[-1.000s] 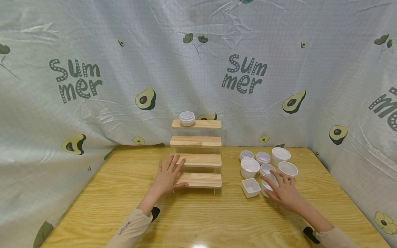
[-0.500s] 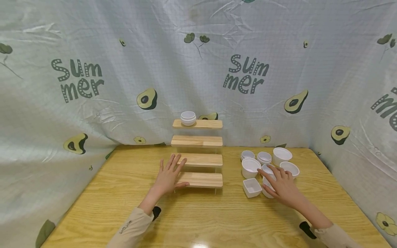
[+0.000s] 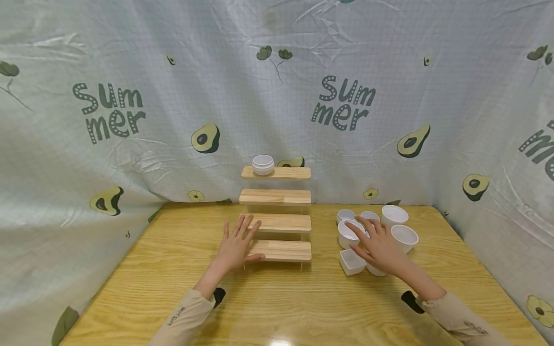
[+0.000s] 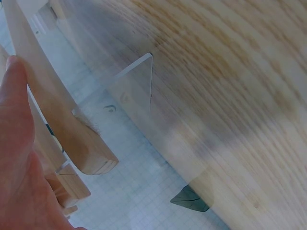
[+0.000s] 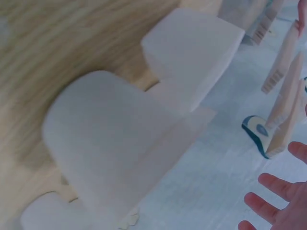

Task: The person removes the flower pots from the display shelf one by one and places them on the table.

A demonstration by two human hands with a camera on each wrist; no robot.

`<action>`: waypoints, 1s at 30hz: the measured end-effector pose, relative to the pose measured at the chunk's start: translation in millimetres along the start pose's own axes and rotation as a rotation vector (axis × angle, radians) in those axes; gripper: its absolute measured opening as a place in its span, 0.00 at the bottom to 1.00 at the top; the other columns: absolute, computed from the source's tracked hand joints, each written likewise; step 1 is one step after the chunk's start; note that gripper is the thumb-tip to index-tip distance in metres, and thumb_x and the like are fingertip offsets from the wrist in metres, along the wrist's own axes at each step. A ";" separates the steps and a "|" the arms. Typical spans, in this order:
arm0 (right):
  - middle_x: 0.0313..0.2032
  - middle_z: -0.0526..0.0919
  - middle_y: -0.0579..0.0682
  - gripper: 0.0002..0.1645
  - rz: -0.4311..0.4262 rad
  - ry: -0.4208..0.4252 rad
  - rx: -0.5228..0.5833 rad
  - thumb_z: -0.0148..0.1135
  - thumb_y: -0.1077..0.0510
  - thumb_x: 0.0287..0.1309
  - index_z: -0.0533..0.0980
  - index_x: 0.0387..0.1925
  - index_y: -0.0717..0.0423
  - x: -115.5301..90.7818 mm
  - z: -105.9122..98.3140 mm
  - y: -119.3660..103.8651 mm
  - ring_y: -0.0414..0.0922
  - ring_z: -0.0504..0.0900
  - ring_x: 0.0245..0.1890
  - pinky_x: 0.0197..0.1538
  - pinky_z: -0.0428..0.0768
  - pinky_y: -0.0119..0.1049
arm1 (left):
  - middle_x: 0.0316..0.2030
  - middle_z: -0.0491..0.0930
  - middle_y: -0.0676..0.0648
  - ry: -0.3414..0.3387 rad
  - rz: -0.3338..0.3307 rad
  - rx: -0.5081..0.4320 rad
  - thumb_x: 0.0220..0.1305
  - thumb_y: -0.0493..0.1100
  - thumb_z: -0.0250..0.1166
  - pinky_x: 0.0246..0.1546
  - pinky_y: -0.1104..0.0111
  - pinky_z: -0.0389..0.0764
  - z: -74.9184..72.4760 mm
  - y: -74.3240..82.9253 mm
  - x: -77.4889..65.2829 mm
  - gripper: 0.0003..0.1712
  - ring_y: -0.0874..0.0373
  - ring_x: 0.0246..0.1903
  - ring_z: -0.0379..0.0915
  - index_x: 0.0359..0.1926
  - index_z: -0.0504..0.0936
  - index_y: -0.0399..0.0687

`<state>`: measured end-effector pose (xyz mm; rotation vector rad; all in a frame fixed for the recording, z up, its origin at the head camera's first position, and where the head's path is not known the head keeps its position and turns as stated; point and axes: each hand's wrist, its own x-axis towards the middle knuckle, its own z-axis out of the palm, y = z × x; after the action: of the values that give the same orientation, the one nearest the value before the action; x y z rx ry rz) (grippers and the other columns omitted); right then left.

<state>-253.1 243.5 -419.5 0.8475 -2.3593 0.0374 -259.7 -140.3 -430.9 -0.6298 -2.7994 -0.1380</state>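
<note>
A four-step rack of pale wooden boards (image 3: 281, 250) stands on the table. My left hand (image 3: 232, 250) rests at its left end, fingers straight and spread by the lower two steps; in the left wrist view the hand lies beside a board (image 4: 76, 120). My right hand (image 3: 383, 247) hovers with spread fingers over a cluster of white cups, holding nothing. Its fingertips overlap a round cup (image 3: 347, 241) in the head view. The right wrist view has the fingers (image 5: 276, 184) apart from a large cup (image 5: 105, 139). A square cup (image 3: 352, 262) stands near the thumb.
One white ridged bowl (image 3: 263, 166) sits on the top board's left part. Larger round cups (image 3: 404, 235) stand right of the right hand, small bowls (image 3: 345, 215) behind. A printed curtain (image 3: 233, 96) hangs behind and beside the wooden table (image 3: 268, 298).
My right hand has moved left and farther back across the cups, from the front round cup toward the one behind the square cup. My left hand has stayed at the rack.
</note>
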 end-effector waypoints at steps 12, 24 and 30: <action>0.56 0.67 0.58 0.31 0.008 -0.043 0.026 0.47 0.41 0.60 0.62 0.61 0.49 40.2 -3.5 -16.8 0.56 0.68 0.49 0.46 0.64 0.56 | 0.68 0.47 0.41 0.003 0.008 0.031 0.47 0.69 0.57 0.61 0.39 0.44 1.5 -0.3 -1.7 0.52 0.43 0.68 0.40 0.68 0.51 0.51; 0.58 0.66 0.60 0.31 -0.008 -0.030 0.067 0.50 0.45 0.59 0.60 0.62 0.50 89.3 -5.3 -26.3 0.57 0.67 0.51 0.48 0.64 0.55 | 0.69 0.46 0.42 0.029 0.016 0.017 0.46 0.69 0.58 0.61 0.39 0.44 2.6 -2.9 -1.5 0.53 0.42 0.67 0.42 0.68 0.51 0.51; 0.58 0.65 0.61 0.34 0.000 -0.009 0.073 0.56 0.49 0.56 0.59 0.63 0.52 118.1 -5.7 -33.5 0.57 0.67 0.51 0.47 0.64 0.55 | 0.69 0.46 0.42 0.019 0.019 0.010 0.47 0.68 0.58 0.61 0.39 0.43 0.1 -0.9 -0.9 0.52 0.42 0.68 0.41 0.68 0.50 0.50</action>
<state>-301.3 151.5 -353.9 0.8839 -2.3791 0.1201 -259.3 -141.4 -431.3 -0.6487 -2.7735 -0.1262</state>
